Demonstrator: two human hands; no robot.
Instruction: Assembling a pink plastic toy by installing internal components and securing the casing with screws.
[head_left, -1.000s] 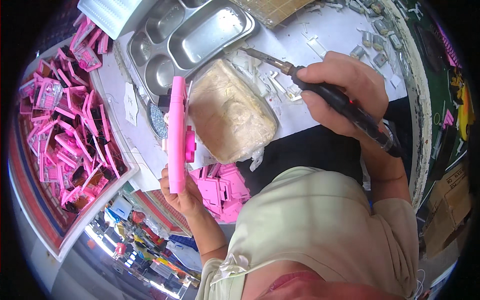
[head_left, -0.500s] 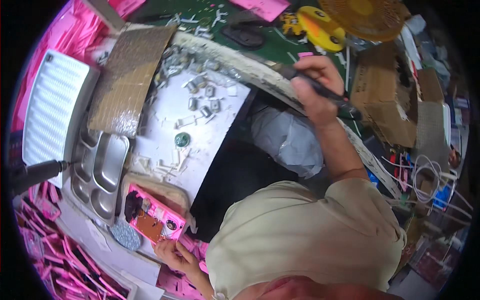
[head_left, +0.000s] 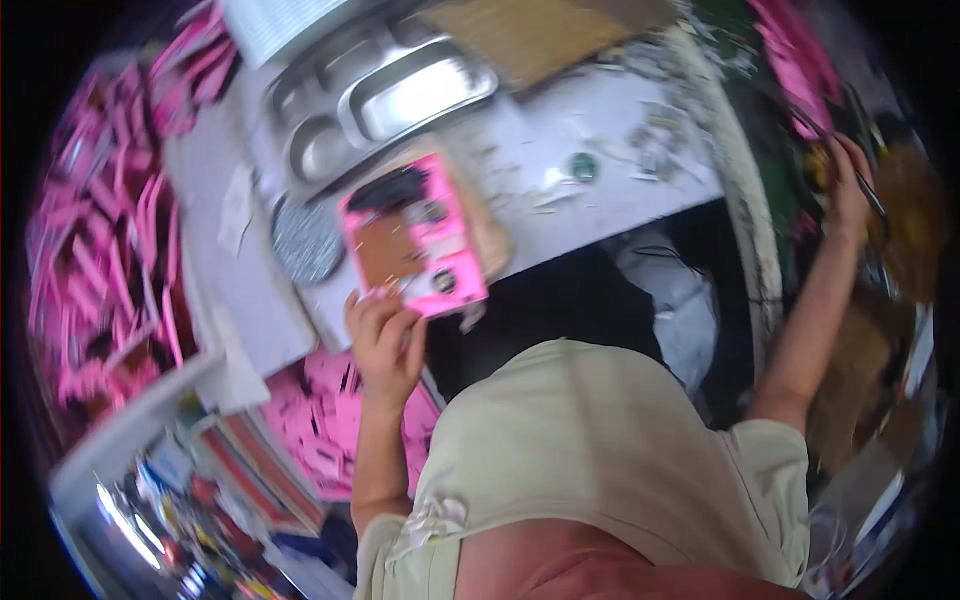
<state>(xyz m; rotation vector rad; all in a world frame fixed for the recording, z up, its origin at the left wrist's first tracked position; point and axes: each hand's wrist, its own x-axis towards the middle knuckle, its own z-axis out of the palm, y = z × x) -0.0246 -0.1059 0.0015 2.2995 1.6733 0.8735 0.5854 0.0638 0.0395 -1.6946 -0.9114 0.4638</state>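
The pink casing (head_left: 468,262) is a shallow, roughly rectangular shell, seen with its open side up toward the camera, so its inner parts lie in view. A flat brown board (head_left: 388,252) fills much of its left half; a black part (head_left: 388,190) sits across the upper left, a small greyish part (head_left: 433,212) lies to the right of that, and a dark-centred round part (head_left: 445,282) is set near the lower right corner. Blur hides the finer details, including any wires. The casing's long axis runs steeply in the view, leaning so that its upper end tips left, toward the metal tray (head_left: 300,168), and its lower end slants right, toward the person's shirt (head_left: 590,430). It is over the pale block (head_left: 490,225) at the near edge of the white work surface (head_left: 540,115), covering much of that block; whether the two touch cannot be told. The left hand (head_left: 385,345) grips the casing by its lower left corner, with thumb and fingers closed on the edge. Well apart, at the far right, the right hand (head_left: 848,195) is closed around a dark slender tool (head_left: 874,198), which is blurred and slants from upper left to lower right.
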